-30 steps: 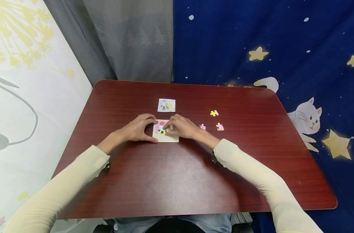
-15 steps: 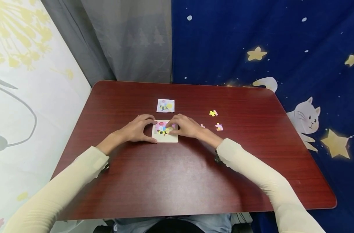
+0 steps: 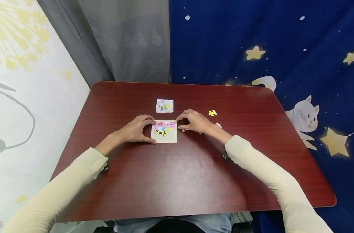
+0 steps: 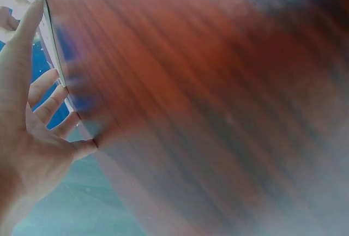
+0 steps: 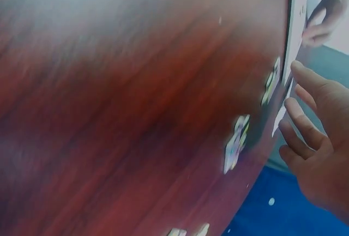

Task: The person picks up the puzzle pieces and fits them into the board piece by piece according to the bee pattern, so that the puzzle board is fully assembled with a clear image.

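A pale puzzle tray [image 3: 168, 138] lies mid-table, its upper part filled with a pink, yellow and black bee picture and its lower strip bare. My left hand [image 3: 137, 129] holds the tray's left side, thumb at the near corner and forefinger at the far one. Just off the tray's right edge is my right hand [image 3: 195, 122], fingers bent loosely around nothing, its forefinger tip at the far right corner. A puzzle piece [image 5: 271, 80] lies flat beside the tray near these fingers. Another puzzle piece [image 5: 236, 143] lies farther out, partly covered by the right arm in the head view.
Beyond the tray sits a square picture card [image 3: 164, 106] with a similar bee. To the right lie a yellow puzzle piece [image 3: 212, 113] and a pink one [image 3: 219, 125]. The brown table [image 3: 153, 181] meets a blue curtain [image 3: 211, 42] at its far edge.
My right hand has drawn back rightward off the tray, uncovering the picture's upper right. A loose piece beside the tray now shows under that hand. The left hand has stayed at the tray.
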`<state>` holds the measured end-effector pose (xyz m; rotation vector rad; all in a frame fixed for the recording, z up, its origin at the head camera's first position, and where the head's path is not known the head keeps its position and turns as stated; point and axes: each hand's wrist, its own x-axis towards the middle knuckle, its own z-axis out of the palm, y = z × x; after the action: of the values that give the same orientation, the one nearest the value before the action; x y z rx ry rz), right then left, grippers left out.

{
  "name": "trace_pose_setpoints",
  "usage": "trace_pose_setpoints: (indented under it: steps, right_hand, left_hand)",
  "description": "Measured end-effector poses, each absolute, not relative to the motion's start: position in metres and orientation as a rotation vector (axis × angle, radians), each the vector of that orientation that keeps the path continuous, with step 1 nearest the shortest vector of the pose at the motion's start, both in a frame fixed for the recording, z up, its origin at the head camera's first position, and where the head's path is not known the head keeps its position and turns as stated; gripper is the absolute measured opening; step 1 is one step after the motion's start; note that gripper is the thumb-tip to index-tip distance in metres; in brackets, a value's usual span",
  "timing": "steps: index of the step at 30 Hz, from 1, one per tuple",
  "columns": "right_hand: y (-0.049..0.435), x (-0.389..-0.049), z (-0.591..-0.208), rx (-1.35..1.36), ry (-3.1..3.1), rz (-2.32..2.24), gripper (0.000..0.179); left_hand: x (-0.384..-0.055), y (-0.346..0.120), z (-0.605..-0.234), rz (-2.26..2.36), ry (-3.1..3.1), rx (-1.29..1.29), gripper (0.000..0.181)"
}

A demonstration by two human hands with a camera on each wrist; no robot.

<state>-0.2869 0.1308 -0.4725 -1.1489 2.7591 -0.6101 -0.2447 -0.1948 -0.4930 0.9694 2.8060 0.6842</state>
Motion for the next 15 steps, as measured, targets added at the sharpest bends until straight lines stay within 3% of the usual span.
trace_pose_setpoints:
  steps: [15]
  right_hand:
    - [0.185,-0.308,-0.465,-1.015,2.9,-0.566,0.034]
  left_hand:
    - [-0.245,-0.196,-0.495,0.689,2.801,0.964,0.095]
